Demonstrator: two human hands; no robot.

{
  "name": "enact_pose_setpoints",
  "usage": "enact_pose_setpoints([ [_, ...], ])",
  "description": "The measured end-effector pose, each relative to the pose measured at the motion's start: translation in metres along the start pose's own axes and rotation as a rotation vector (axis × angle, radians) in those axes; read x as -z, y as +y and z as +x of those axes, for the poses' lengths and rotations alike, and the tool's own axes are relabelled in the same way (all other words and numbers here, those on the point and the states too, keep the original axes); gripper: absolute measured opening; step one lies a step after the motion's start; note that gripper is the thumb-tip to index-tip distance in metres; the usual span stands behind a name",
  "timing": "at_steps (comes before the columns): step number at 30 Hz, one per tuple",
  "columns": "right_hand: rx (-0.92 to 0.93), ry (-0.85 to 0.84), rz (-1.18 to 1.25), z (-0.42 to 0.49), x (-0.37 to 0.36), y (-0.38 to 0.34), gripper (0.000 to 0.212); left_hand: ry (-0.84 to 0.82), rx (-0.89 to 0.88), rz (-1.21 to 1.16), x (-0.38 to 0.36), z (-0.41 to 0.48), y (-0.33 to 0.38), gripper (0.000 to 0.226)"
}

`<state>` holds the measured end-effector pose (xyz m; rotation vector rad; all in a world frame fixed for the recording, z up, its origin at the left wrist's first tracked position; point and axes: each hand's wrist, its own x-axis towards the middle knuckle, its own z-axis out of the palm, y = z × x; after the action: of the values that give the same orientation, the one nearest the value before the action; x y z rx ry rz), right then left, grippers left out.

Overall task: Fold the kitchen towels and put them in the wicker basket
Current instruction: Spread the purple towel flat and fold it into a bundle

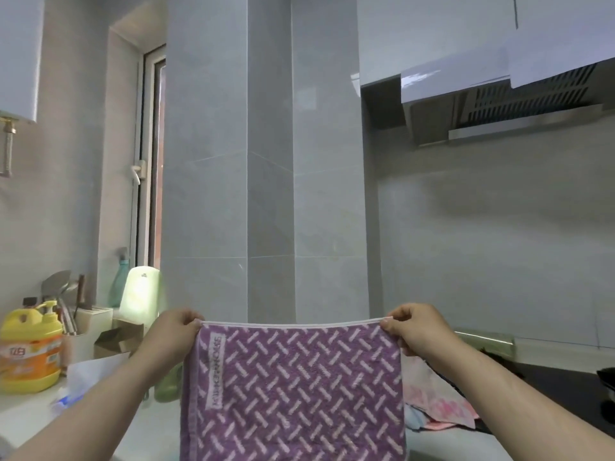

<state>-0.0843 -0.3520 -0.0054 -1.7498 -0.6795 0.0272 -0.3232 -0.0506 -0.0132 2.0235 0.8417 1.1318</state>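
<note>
Towel position: the purple towel (pixel 293 387), patterned with pale diagonal dashes, hangs upright in the air in front of the person, above the tabletop (pixel 30 417). Its white-hemmed top edge is pulled nearly level between the two hands, and its lower part runs out of the bottom of the view. A label strip with lettering runs down the towel's left side.

Hands:
- Left hand (pixel 173 331): fingers curled, pinching the upper left corner of the purple towel.
- Right hand (pixel 412 327): fingers curled, thumb and fingertips pinching the upper right corner.

Both forearms reach up from the lower corners of the view.

Surroundings:
- A crumpled pink cloth (pixel 436 404) lies on the tabletop just right of the hanging towel, partly hidden behind it.
- A dark cooktop (pixel 549 387) sits to the right of the pink cloth.
- A yellow dish soap bottle (pixel 30 354) stands at the far left, near a white utensil holder (pixel 91 319).
- A range hood (pixel 499 108) is mounted at the upper right.
- A window (pixel 153 161) is set in the left wall.
</note>
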Motion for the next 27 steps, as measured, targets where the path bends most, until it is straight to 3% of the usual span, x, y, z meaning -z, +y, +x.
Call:
enact_pose_setpoints([
  [5, -0.154, -0.018, 0.129, 0.037, -0.046, 0.054, 0.009, 0.019, 0.294, -0.267, -0.068, 0.026, -0.050, 0.022],
  [12, -0.275, 0.065, 0.104, 0.090, -0.108, 0.162, 0.010, 0.042, 0.440, -0.343, -0.148, 0.037, -0.126, 0.023],
  [17, -0.221, 0.090, -0.107, 0.106, -0.137, 0.209, 0.020, 0.007, 0.437, -0.200, -0.177, 0.039, -0.163, 0.023],
  [21, -0.143, 0.046, -0.311, 0.110, -0.147, 0.222, 0.017, -0.048, 0.308, 0.112, -0.181, 0.032, -0.168, 0.010],
  [23, -0.109, 0.002, -0.346, 0.108, -0.146, 0.222, 0.010, -0.117, 0.245, 0.172, -0.179, 0.027, -0.163, 0.032],
  [25, -0.072, -0.089, -0.281, 0.098, -0.142, 0.217, 0.023, -0.185, 0.206, 0.183, -0.173, 0.024, -0.158, 0.054],
  [27, -0.011, -0.182, -0.255, 0.083, -0.138, 0.211, 0.034, -0.243, 0.149, 0.234, -0.165, 0.019, -0.155, 0.057],
])
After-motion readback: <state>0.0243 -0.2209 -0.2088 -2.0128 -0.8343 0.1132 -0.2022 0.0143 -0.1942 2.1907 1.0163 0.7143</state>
